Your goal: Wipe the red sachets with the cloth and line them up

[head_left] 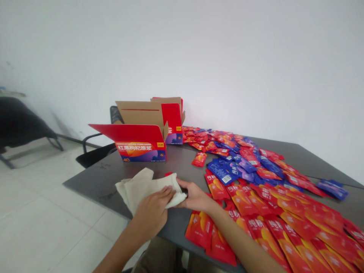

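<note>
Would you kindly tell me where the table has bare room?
The table shows bare patches at its left corner, bordered by the front box and the cloth, and at its back right corner, beyond the packets. It is crowded from the right hand rightward, where packets overlap.

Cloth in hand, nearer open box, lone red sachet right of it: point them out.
Pale cloth (143, 187), head view, on its upper surface.
Nearer open box (143, 151), head view, on its printed front panel.
Lone red sachet (200, 159), head view, middle of its face.
</note>
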The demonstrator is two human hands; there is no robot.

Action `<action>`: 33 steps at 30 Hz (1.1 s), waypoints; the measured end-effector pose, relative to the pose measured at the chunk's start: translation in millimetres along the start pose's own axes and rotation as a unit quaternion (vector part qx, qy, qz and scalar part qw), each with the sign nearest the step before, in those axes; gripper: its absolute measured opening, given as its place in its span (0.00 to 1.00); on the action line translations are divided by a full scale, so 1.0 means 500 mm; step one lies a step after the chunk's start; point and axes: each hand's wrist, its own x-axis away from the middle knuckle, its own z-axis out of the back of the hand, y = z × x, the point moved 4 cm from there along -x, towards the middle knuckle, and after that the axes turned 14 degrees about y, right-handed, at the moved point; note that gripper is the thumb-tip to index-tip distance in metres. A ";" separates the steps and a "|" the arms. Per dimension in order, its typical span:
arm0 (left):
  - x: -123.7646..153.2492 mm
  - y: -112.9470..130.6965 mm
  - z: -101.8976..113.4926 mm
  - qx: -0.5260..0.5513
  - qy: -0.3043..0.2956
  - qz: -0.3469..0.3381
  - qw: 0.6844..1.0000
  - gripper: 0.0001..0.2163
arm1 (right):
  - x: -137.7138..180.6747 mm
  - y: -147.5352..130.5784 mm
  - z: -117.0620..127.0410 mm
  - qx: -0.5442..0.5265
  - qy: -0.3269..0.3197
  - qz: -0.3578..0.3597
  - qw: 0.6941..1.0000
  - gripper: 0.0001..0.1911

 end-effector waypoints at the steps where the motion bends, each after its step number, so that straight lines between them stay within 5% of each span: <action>1: -0.005 -0.003 0.001 -0.003 0.001 0.007 1.000 0.30 | 0.000 0.001 0.001 0.004 0.003 -0.005 1.000 0.38; 6: -0.064 -0.027 0.003 -0.036 -0.003 0.030 0.999 0.27 | -0.001 0.001 0.007 0.008 0.028 -0.031 0.999 0.33; 12: 0.007 0.004 0.003 0.009 -0.012 -0.013 1.000 0.31 | -0.001 0.003 -0.001 -0.009 -0.004 -0.003 1.000 0.35; 19: -0.054 -0.021 0.002 -0.030 -0.003 0.039 0.999 0.28 | -0.002 -0.002 0.005 -0.020 0.017 -0.024 0.999 0.32; 26: 0.011 0.016 0.002 -0.003 -0.006 -0.007 1.000 0.30 | -0.001 0.001 0.001 -0.010 -0.004 -0.006 1.000 0.34; 33: -0.053 -0.026 -0.002 -0.031 -0.002 0.036 0.999 0.28 | -0.001 -0.003 0.005 -0.014 0.014 -0.023 1.000 0.32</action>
